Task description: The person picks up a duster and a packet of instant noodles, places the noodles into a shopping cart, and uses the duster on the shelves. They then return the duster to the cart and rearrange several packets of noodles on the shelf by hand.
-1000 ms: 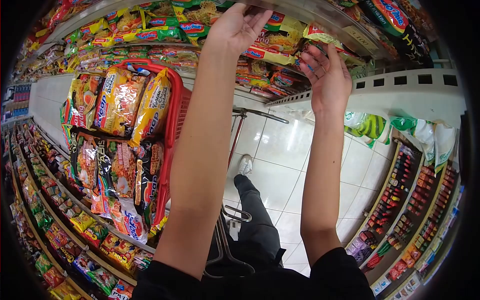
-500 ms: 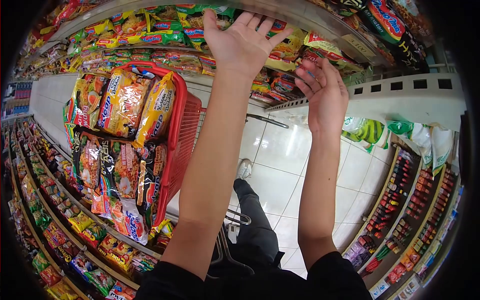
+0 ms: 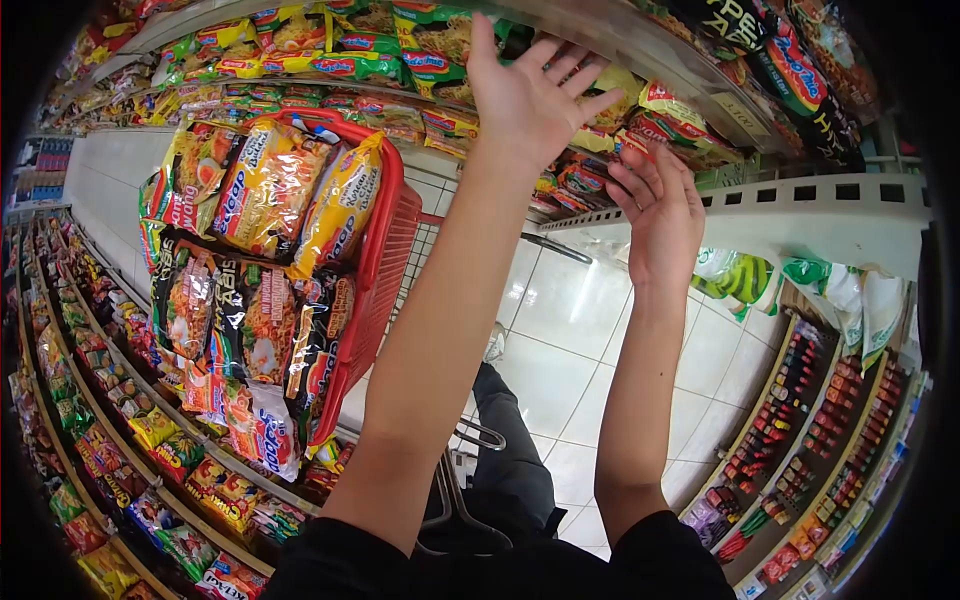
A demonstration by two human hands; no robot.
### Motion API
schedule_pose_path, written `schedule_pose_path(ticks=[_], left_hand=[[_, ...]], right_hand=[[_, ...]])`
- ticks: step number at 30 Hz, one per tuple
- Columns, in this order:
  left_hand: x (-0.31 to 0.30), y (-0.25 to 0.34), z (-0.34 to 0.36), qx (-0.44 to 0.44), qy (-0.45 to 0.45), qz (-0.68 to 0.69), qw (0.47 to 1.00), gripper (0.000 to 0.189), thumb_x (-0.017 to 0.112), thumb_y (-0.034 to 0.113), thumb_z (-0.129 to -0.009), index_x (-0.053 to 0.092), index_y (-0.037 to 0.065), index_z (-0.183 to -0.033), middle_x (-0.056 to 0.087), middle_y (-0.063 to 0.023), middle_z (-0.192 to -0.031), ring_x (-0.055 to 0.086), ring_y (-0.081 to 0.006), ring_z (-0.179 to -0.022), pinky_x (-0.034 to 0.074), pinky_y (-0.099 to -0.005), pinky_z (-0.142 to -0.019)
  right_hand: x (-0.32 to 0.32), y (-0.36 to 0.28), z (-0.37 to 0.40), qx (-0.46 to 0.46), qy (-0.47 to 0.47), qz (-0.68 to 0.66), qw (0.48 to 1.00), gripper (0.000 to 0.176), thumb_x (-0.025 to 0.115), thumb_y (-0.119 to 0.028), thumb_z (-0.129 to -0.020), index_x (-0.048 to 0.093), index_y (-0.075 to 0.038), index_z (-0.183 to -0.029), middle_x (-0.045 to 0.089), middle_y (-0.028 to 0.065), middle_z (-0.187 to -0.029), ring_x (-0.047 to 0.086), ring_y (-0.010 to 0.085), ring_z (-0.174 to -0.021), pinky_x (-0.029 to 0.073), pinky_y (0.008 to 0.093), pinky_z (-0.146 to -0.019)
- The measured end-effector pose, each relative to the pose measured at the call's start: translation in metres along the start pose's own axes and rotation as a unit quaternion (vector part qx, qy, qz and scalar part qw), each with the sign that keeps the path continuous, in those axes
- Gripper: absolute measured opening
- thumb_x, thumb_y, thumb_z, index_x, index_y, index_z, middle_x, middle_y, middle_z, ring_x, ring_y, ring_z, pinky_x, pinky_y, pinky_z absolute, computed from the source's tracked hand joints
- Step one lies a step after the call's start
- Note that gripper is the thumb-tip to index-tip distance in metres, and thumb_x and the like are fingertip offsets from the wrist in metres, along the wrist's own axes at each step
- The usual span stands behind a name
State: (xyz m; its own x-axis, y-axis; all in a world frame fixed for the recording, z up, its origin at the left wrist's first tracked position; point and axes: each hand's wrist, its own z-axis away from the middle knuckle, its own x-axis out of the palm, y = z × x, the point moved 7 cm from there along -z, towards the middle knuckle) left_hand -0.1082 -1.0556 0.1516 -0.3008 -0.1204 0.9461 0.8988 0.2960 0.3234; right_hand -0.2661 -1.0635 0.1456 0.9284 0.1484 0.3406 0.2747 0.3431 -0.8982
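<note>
My left hand (image 3: 530,105) reaches up to the noodle shelf with its palm toward me and its fingers spread, holding nothing. Its fingertips overlap the edge of the upper shelf (image 3: 590,30), and green and yellow instant noodle packets (image 3: 430,40) lie just behind its thumb. Lower and to the right is my right hand (image 3: 662,215), fingers loosely bent and apart, with nothing visible in the palm. Those fingertips are right by red and yellow noodle packets (image 3: 685,125) on the shelf. A red shopping basket (image 3: 385,245) heaped with noodle packets (image 3: 270,190) stands left of my left forearm.
The basket rests on a metal cart, whose handle (image 3: 485,435) shows by my leg. A white perforated shelf panel (image 3: 810,205) juts out at right, with green and white bags (image 3: 835,285) below it. Stocked shelves (image 3: 130,430) curve along the left; bottles (image 3: 770,430) line the lower right.
My left hand has shifted right along the shelf, fingers still spread. My right hand has moved slightly right and down. The whole view has swung a little, so the basket appears farther right.
</note>
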Motion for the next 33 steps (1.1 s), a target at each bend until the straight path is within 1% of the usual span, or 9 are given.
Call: schedule_pose_path(ticks=[4,10,13,16,18,19,25,28,33], left_hand=[[0.002,0.007,0.014,0.076,0.053,-0.016,0.996,0.09,0.034,0.067,-0.082,0.012,0.001,-0.14,0.017,-0.0243,-0.142,0.021,-0.0374,-0.132,0.023,-0.0612,-0.102],[0.019,0.007,0.008,0.04,0.006,-0.066,0.997,0.092,0.032,0.069,-0.081,0.01,0.003,-0.141,0.013,-0.0258,-0.143,0.015,-0.0395,-0.134,0.023,-0.0651,-0.099],[0.03,0.009,0.004,0.024,0.052,-0.116,0.992,0.093,0.031,0.07,-0.081,0.01,0.003,-0.141,0.011,-0.0272,-0.143,0.012,-0.04,-0.134,0.024,-0.0641,-0.099],[0.042,0.01,0.007,0.001,0.126,-0.026,0.992,0.097,0.032,0.069,-0.082,0.002,-0.001,-0.141,0.005,-0.019,-0.147,0.007,-0.0356,-0.136,0.017,-0.0542,-0.107],[0.019,0.006,0.0,0.02,0.017,-0.03,0.999,0.094,0.032,0.069,-0.081,0.007,0.002,-0.141,0.008,-0.0246,-0.144,0.01,-0.0383,-0.135,0.022,-0.0601,-0.102],[0.022,0.007,0.003,0.03,-0.038,-0.032,0.998,0.092,0.032,0.069,-0.081,0.009,0.003,-0.141,0.01,-0.0274,-0.143,0.012,-0.0396,-0.134,0.024,-0.063,-0.1],[-0.007,-0.007,0.024,0.055,0.084,0.014,0.995,0.083,0.034,0.061,-0.086,0.011,0.004,-0.141,0.011,-0.0243,-0.144,0.016,-0.0368,-0.134,0.023,-0.0599,-0.102],[-0.022,-0.025,0.036,-0.015,0.266,-0.044,0.963,0.078,0.035,0.056,-0.088,0.012,0.004,-0.141,0.012,-0.0211,-0.144,0.02,-0.034,-0.133,0.022,-0.0576,-0.103],[-0.022,-0.031,0.032,-0.017,0.267,-0.013,0.964,0.076,0.034,0.054,-0.089,0.013,0.004,-0.141,0.016,-0.0154,-0.144,0.023,-0.0325,-0.132,0.019,-0.0561,-0.105]], right_hand=[[-0.002,-0.002,0.002,-0.004,-0.002,0.008,1.0,0.02,0.054,-0.018,-0.089,0.053,-0.001,-0.101,0.062,0.013,-0.089,0.062,0.0182,-0.076,0.052,0.0285,-0.067],[-0.008,-0.004,0.001,-0.005,-0.005,0.007,1.0,0.021,0.055,-0.018,-0.089,0.053,-0.001,-0.1,0.062,0.0129,-0.088,0.062,0.018,-0.075,0.052,0.0282,-0.066],[-0.012,-0.003,-0.001,-0.002,-0.006,0.011,1.0,0.021,0.055,-0.018,-0.089,0.052,-0.001,-0.101,0.062,0.0134,-0.089,0.062,0.0179,-0.076,0.052,0.0281,-0.066],[-0.012,-0.002,-0.005,-0.01,-0.001,0.006,1.0,0.023,0.055,-0.019,-0.089,0.052,0.0,-0.102,0.062,0.0142,-0.091,0.062,0.0183,-0.078,0.052,0.0287,-0.067],[-0.009,-0.005,-0.011,-0.025,0.005,0.0,1.0,0.024,0.054,-0.019,-0.089,0.052,0.001,-0.102,0.062,0.0146,-0.092,0.062,0.0191,-0.079,0.053,0.0291,-0.068],[-0.008,-0.005,-0.015,-0.024,0.008,-0.017,1.0,0.025,0.054,-0.019,-0.089,0.051,0.001,-0.103,0.062,0.0148,-0.093,0.062,0.0199,-0.08,0.053,0.0295,-0.07],[-0.007,-0.006,-0.036,-0.012,0.037,-0.119,0.992,0.028,0.054,-0.02,-0.09,0.046,0.001,-0.108,0.06,0.0163,-0.097,0.063,0.0243,-0.085,0.053,0.0317,-0.074],[-0.007,-0.001,-0.042,-0.014,0.05,-0.13,0.99,0.028,0.054,-0.02,-0.09,0.045,0.0,-0.107,0.06,0.0164,-0.097,0.063,0.025,-0.085,0.054,0.0323,-0.074],[-0.004,0.0,-0.046,-0.019,0.058,-0.131,0.99,0.027,0.054,-0.021,-0.09,0.045,0.0,-0.105,0.059,0.0156,-0.094,0.063,0.0254,-0.085,0.053,0.0335,-0.075]])
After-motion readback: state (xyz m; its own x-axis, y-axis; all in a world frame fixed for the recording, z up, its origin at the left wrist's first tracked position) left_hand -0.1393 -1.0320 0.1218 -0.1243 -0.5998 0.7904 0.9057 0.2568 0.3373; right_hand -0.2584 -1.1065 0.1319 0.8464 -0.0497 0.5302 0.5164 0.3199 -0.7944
